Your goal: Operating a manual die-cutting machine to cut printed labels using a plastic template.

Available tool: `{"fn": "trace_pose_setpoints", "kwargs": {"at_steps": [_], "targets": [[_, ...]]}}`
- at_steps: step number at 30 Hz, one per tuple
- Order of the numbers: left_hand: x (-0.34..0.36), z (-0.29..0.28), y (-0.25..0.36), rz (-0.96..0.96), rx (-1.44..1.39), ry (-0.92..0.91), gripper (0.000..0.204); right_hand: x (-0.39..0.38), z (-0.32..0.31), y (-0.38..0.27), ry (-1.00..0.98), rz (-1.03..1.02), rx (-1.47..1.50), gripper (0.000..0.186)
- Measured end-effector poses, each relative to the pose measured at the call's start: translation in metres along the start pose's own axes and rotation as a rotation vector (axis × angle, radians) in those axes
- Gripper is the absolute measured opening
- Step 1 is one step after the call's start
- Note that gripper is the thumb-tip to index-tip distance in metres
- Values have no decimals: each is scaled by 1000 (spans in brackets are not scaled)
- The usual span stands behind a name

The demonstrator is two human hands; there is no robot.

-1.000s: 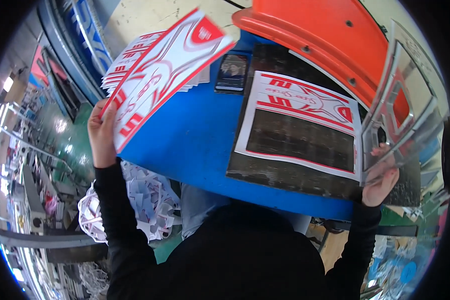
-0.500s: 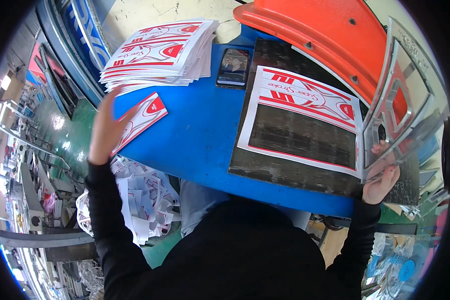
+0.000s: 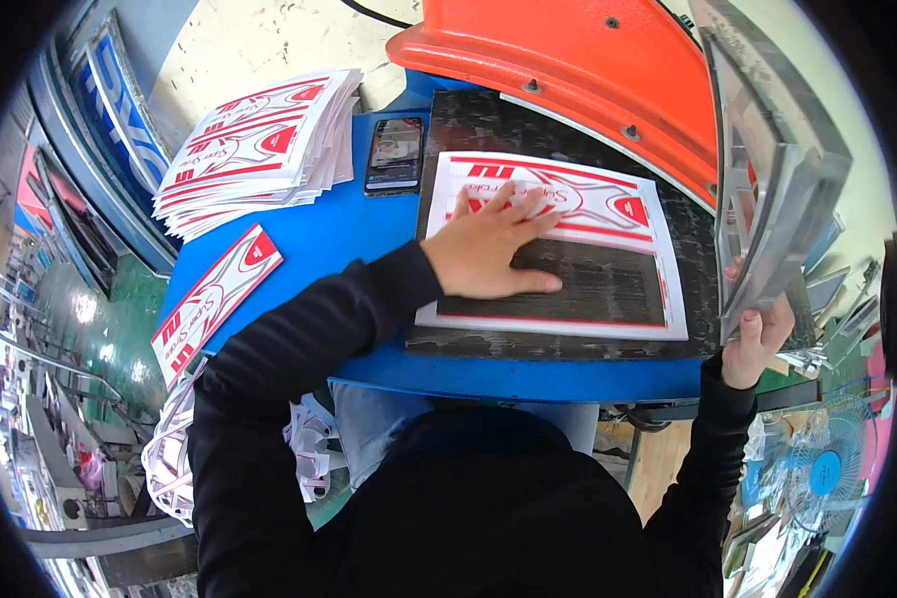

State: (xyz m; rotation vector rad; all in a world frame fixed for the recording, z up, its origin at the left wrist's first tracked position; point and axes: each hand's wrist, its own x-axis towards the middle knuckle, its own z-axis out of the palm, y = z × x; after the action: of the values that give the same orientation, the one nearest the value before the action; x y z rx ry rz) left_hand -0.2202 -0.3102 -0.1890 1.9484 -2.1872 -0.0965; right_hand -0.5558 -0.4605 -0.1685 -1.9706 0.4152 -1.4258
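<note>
A printed white sheet [image 3: 676, 289] with red and grey graphics lies on a dark scuffed board [image 3: 568, 344]. One long panel is cut out of its near half, and the board shows through. My left hand [image 3: 488, 249] rests spread over the sheet's left part, holding nothing. Beyond the sheet's right edge, my right hand [image 3: 757, 339] grips the lower edge of a thick clear plastic die plate [image 3: 802, 189], which stands tilted up. Some of those fingers show blurred through it. A cut-out printed piece [image 3: 219, 297] lies at the blue table's left edge.
A stack of printed sheets [image 3: 254, 149] sits at the back left of the blue table [image 3: 369, 349], beside a phone [image 3: 395, 156]. An orange machine arm [image 3: 568, 60] overhangs the board's far side. Paper scraps [image 3: 312, 444] fill a basket below; a fan [image 3: 825, 468] stands lower right.
My left hand has swung from the cut-out piece at the left across to the sheet on the board. My right hand keeps its hold on the plate. The whole view has shifted.
</note>
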Motion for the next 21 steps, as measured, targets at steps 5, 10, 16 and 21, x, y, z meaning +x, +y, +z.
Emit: {"fn": "trace_pose_setpoints", "kwargs": {"at_steps": [5, 10, 16, 21], "targets": [[-47, -2, 48, -24, 49, 28, 90, 10, -2, -12, -98, -84, -255, 75], [-65, -15, 46, -23, -45, 54, 86, 23, 26, -19, -276, -166, -452, 70], [-106, -44, -31, -279, -125, -1, 82, 29, 52, -22, -411, -319, -589, 60], [-112, -35, -40, -276, -242, -54, 87, 30, 74, -17, -509, -419, -629, 59]]}}
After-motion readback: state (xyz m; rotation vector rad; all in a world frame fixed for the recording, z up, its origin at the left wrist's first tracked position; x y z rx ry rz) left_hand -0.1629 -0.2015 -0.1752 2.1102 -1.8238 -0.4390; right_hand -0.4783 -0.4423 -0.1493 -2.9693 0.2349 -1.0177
